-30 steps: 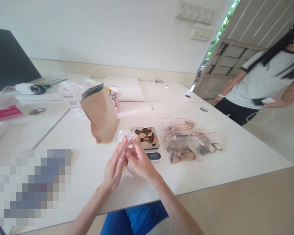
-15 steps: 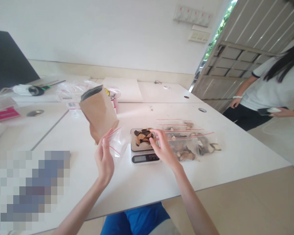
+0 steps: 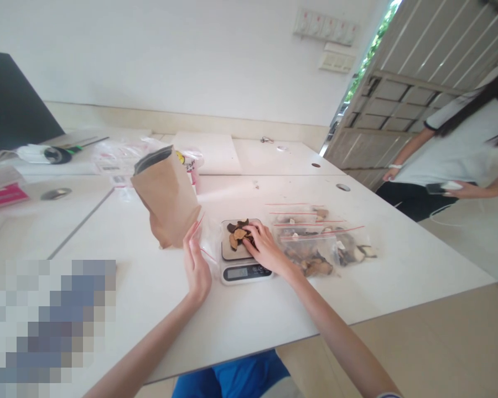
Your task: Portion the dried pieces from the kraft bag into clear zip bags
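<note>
A kitchen scale (image 3: 245,276) with a lit display stands on the white table, bearing a pile of dried brown slices (image 3: 239,235). My right hand (image 3: 268,251) reaches over the pile from the right, its fingers curled around some of the slices. Left of the scale, my left hand (image 3: 198,268) is closed on the edge of a clear zip bag (image 3: 211,237) with red seal lines. The bag's mouth lies beside the scale plate; my fingers partly hide it. An upright brown paper bag (image 3: 166,199) stands just beyond my left hand.
Several zip bags of dried slices (image 3: 315,257) lie right of the scale. A pink-labelled package (image 3: 193,166) sits behind the paper bag. A dark screen (image 3: 14,105) is at far left. A person (image 3: 468,149) stands at right, holding a phone.
My right hand has lowered onto the slices and its fingers have closed around some. My left hand has moved right with the zip bag, closer to the scale.
</note>
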Motion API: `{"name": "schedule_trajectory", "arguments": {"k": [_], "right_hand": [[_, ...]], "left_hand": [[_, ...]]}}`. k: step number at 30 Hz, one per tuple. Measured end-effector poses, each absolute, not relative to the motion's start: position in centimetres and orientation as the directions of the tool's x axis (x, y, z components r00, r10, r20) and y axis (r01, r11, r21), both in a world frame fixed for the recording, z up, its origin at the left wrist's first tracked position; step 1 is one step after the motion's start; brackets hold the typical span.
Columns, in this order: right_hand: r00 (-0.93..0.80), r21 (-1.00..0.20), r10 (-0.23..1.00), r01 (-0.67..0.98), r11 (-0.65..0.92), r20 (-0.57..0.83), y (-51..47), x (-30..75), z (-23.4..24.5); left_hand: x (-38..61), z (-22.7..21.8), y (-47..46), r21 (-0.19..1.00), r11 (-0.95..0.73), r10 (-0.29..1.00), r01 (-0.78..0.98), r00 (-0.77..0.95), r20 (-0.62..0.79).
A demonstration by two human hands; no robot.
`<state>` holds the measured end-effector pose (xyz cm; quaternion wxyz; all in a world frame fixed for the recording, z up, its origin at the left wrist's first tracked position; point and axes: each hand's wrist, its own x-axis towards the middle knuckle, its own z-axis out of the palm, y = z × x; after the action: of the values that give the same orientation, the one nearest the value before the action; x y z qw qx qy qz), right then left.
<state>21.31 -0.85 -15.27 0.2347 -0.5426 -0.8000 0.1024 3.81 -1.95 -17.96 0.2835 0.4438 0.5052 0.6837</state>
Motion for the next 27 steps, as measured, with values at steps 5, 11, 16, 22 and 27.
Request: {"name": "schedule_trajectory", "arguments": {"k": [5,11,16,22,27], "right_hand": [[-0.35,-0.294,0.905,0.863,0.412,0.241,-0.2,21.2,-14.6],[-0.404,-0.336,0.856,0.796,0.503,0.324,1.4,22.2,-15.0],[-0.236,-0.598,0.856,0.63,0.495,0.46,2.2,21.5,-14.5],[-0.153,-0.925,0.937,0.172,0.338,0.314,1.8,17.3,-10.0],[-0.45,-0.953,0.891,0.291,0.087,-0.056,0.8,15.0,-7.7]], "left_hand": [[3.8,-18.0,-2.5,0.927,-0.373,0.846,0.045,-0.393,0.36],[3.9,-18.2,-2.6,0.916,-0.396,0.843,0.059,-0.371,0.389],[4.1,-17.9,-2.8,0.913,-0.399,0.842,0.079,-0.363,0.399],[4.1,-17.8,-2.9,0.915,-0.394,0.853,0.09,-0.335,0.4],[4.2,-17.8,-2.8,0.9,-0.433,0.844,0.045,-0.33,0.422]]}}
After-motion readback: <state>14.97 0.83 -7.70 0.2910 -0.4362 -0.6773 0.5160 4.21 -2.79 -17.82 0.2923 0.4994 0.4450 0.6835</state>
